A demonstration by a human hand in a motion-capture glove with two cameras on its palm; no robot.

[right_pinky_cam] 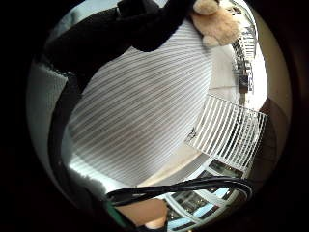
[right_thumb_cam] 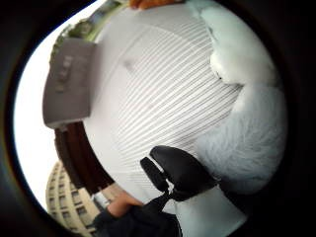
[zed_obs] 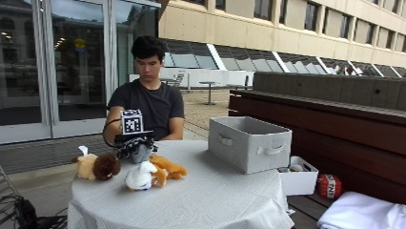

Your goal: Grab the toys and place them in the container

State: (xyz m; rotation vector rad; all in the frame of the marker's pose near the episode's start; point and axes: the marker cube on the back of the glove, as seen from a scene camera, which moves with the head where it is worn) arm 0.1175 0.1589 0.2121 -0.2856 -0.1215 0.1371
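Toys: three soft toys lie close together on the round table, on the side nearest the seated person and well apart from the container.
White toy: a white plush [zed_obs: 140,175] sits at the front of the group, touching the orange one beside it. In the thumb side palm view its white fur [right_thumb_cam: 247,133] fills one edge, so it is close to the palm.
Orange toy: an orange plush [zed_obs: 166,168] lies just behind and beside the white one.
Brown and tan toy: a brown and tan plush [zed_obs: 96,166] lies at the outer end of the group; the little finger side palm view shows a tan plush [right_pinky_cam: 216,24] at its edge.
Right hand: the gloved right hand [zed_obs: 134,145] hovers just above the toys, behind the white one. Its black fingertips [right_thumb_cam: 182,170] look curved over bare striped cloth with nothing between them, so it holds nothing yet.
Container: a grey fabric bin [zed_obs: 248,143] with handle slots stands upright on the far side of the table. Its inside cannot be seen.
Table: a round table [zed_obs: 209,200] covered in a pale, finely striped cloth.
Progress: judging by this layout, the task looks barely begun. All three visible toys are still on the table, none is lifted, and each is left to grasp and carry across to the bin.
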